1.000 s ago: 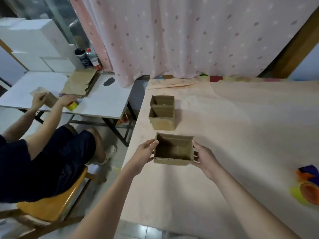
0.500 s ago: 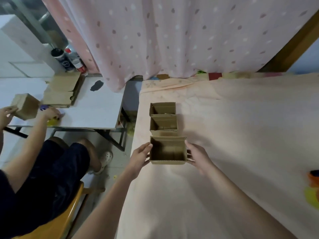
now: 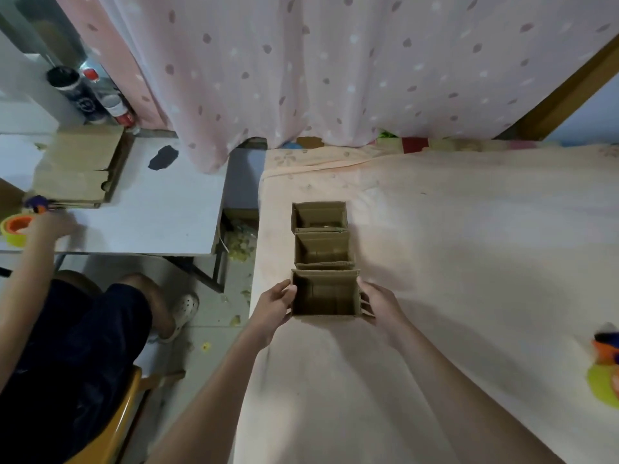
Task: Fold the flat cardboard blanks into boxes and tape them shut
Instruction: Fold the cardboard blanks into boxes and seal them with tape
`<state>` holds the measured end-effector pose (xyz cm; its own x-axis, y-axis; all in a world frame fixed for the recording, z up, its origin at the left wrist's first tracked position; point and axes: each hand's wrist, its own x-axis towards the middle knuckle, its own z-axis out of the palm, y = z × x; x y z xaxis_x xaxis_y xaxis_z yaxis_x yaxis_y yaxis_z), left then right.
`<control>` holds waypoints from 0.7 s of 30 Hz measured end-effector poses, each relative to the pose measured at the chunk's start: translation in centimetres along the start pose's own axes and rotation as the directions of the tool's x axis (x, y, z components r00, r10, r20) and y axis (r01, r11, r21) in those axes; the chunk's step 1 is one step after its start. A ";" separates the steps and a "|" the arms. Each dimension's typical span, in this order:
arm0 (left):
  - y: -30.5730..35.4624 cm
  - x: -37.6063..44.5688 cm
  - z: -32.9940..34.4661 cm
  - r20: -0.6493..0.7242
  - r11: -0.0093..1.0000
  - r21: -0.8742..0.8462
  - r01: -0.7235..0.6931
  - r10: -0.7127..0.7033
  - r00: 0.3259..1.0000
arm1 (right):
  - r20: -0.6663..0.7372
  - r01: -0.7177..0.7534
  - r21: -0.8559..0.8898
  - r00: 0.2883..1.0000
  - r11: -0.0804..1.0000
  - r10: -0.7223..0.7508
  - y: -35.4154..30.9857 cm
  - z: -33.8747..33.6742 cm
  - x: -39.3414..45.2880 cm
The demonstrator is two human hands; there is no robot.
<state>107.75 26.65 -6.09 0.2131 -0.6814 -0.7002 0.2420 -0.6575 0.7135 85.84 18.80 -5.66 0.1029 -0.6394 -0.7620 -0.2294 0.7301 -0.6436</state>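
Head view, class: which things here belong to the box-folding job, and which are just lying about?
Part of the job:
- near box, held by left hand and right hand
- middle box
- far box
- flat cardboard
- tape roll

Lying about:
- dark bottle
- red-capped bottle
- curtain
- white shoe

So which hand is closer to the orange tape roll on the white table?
Left. The left hand holds the near box's left side, the side toward the tape roll. The right hand holds the box's far side.
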 end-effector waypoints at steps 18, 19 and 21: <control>0.4 2.1 1.4 -0.087 0.998 -0.042 -0.046 0.042 0.995 | -0.054 0.011 -0.011 0.998 1.000 -0.012 0.0 0.6 3.3; 0.4 2.2 1.5 -0.091 0.998 -0.036 -0.048 0.044 0.995 | -0.058 0.017 -0.013 0.998 1.000 -0.018 -0.1 0.6 3.1; 0.6 2.3 1.7 -0.100 0.999 -0.001 -0.049 0.048 0.994 | -0.076 0.025 -0.053 0.997 0.998 -0.029 -0.1 0.6 3.0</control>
<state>106.79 24.19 -7.24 0.3182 -0.6767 -0.6640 0.2323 -0.6233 0.7466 86.74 16.96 -7.91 0.0352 -0.6766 -0.7355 -0.2775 0.7004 -0.6576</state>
